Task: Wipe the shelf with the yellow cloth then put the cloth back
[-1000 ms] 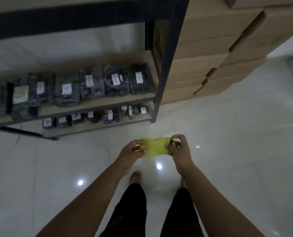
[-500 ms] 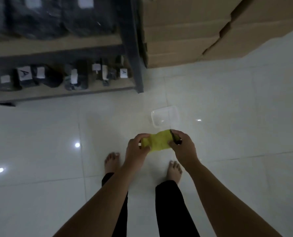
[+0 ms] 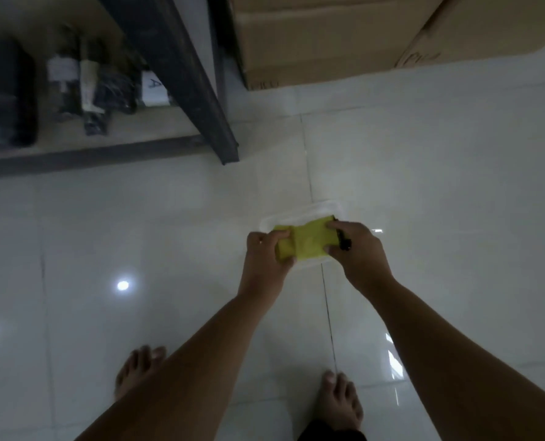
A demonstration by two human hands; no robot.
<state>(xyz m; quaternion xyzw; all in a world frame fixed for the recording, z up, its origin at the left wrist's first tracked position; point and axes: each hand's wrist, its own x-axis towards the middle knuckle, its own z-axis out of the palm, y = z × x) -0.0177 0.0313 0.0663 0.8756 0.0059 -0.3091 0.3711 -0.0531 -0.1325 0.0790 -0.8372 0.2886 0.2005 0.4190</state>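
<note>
Only 1 legible mark: "A" on a white label [image 3: 153, 88] on a dark package on the bottom shelf [image 3: 131, 132]. Carton [image 3: 312, 43] print too blurred.

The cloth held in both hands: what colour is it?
Yellow cloth, plain; the head view shows it.

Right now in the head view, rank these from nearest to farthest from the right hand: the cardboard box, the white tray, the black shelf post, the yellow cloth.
1. Yellow cloth: in the right hand's grip, shared with the left hand.
2. White tray: on the floor directly beneath the cloth.
3. Black shelf post: up and to the left.
4. Cardboard box: at the top, on the floor beyond the tray.
</note>
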